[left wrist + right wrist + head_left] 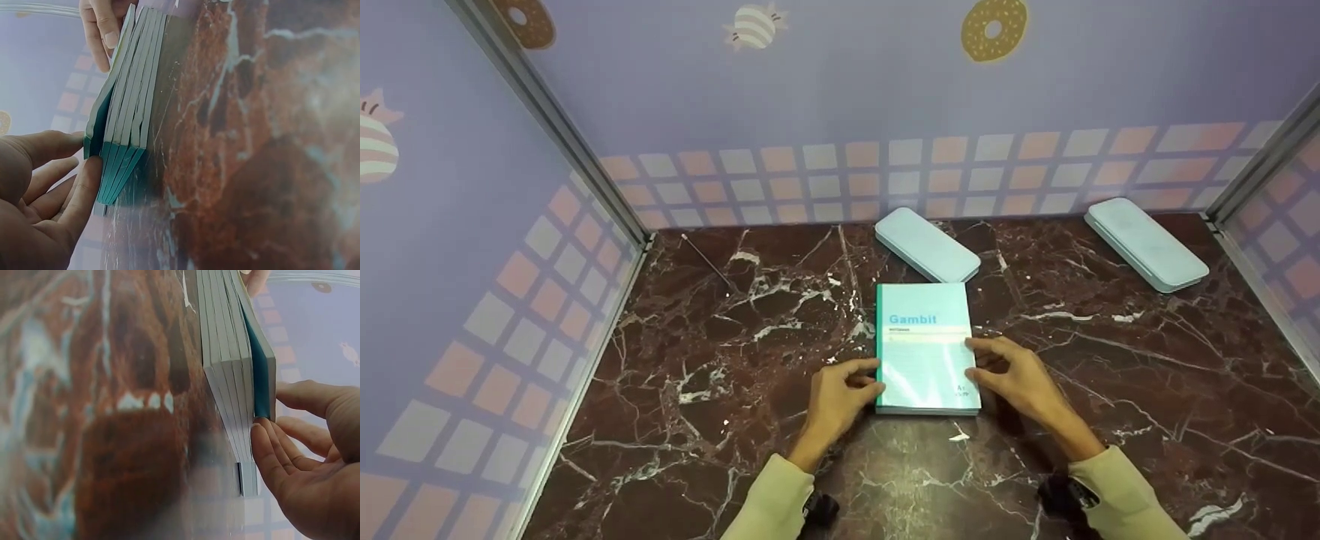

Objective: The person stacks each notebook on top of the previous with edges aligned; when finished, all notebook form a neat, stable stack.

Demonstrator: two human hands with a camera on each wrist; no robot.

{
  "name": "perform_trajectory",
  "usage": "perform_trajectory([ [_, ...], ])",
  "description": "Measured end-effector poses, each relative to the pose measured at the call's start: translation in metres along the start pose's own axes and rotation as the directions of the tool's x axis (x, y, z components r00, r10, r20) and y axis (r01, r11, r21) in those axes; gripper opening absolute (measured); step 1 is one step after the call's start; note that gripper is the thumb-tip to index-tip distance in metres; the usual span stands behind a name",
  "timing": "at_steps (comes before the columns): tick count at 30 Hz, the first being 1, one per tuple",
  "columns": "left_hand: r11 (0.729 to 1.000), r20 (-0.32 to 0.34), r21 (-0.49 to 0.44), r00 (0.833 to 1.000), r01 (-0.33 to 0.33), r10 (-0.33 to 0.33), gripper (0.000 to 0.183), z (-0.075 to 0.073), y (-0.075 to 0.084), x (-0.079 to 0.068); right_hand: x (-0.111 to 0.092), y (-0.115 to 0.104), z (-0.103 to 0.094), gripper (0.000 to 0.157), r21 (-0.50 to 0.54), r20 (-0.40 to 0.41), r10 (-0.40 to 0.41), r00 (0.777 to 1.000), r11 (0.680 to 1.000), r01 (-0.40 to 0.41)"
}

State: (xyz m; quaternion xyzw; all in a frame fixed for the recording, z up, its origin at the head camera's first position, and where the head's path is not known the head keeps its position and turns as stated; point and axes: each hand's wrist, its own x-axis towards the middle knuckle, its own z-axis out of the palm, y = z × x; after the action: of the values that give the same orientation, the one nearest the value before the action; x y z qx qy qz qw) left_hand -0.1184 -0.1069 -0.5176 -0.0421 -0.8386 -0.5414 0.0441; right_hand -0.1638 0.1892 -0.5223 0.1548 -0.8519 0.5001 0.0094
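A pale notebook [926,360] with a green spine and "Gambit" printed on its cover lies uppermost on a stack of similar notebooks [130,101]. My left hand [838,397] pinches its spine side between thumb and fingers. On the opposite side my right hand [1026,381] grips the right edge the same way. Both wrist views show a dark wedge-shaped gap between this top notebook [260,354] and the stack below, so it is partly raised. The lower notebooks stay aligned on the table, mostly hidden from above.
Just beyond the notebooks sits a light blue case [928,246]; a similar case [1147,244] lies at the back right. A thin dark stick [706,261] rests at the back left. Patterned panels [840,97] enclose the marbled tabletop [720,450] behind and at both sides.
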Motion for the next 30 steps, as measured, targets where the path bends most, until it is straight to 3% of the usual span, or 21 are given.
perform_trajectory([
  [13, 1.0, -0.023, 0.007, 1.0, -0.007, 0.007, 0.03, 0.0023, -0.0012, -0.0019, -0.0017, 0.0016, 0.0046, 0.045, -0.001, -0.039, -0.009, 0.999, 1.0, 0.009],
  [20, 0.998, -0.03, 0.024, 0.998, -0.061, 0.062, 0.027, 0.0035, -0.0035, -0.0034, -0.004, 0.003, 0.005, 0.045, -0.002, -0.036, 0.014, 0.999, 1.0, -0.014],
  [30, 0.998, -0.041, 0.033, 0.997, -0.059, 0.06, 0.027, 0.0051, -0.0038, -0.0038, -0.0054, 0.0047, 0.0059, 0.044, -0.001, -0.029, 0.015, 0.999, 1.0, -0.015],
])
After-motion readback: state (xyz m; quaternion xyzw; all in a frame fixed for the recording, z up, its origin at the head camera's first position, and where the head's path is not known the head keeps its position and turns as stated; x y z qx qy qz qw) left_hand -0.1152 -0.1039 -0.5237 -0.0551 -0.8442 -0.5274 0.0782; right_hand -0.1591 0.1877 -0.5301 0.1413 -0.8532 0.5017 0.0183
